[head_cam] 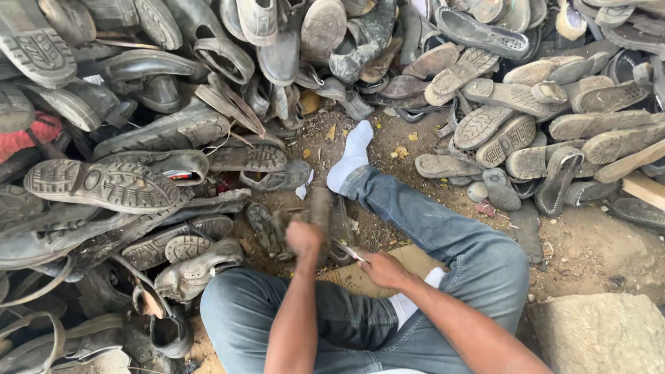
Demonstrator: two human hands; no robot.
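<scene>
The worn shoe piece (pixel 322 211) stands on end on the dirt floor (pixel 589 249) just in front of the person's crossed legs, near the middle of the open patch between the two heaps; the left hand (pixel 303 239) is closed in a fist around its lower end and steadies it; the right hand (pixel 383 269) is clenched on the handle of a knife (pixel 348 251), whose pale blade slants up and left toward the piece. By the look of it, the blade is working at the join between sole and upper; to do that well the left hand should keep the piece braced against the floor and stay clear of the edge, while the blade runs away from the jeans (pixel 443 235) and the socked foot (pixel 352 156) that lies just beyond. A scrap of cardboard (pixel 360 277) lies under the right wrist, over the knee. To the left rises a dark pile of shoes and soles (pixel 104 183); toward the far right corner of the floor, a paler stack of detached soles (pixel 526 125); a grey stone block (pixel 599 332) sits at the near right edge. The blade tip and the cut itself are blurred and partly behind the left fist; whether the piece is a whole shoe or only an upper cannot be told; the heaps run out of view on three sides.
</scene>
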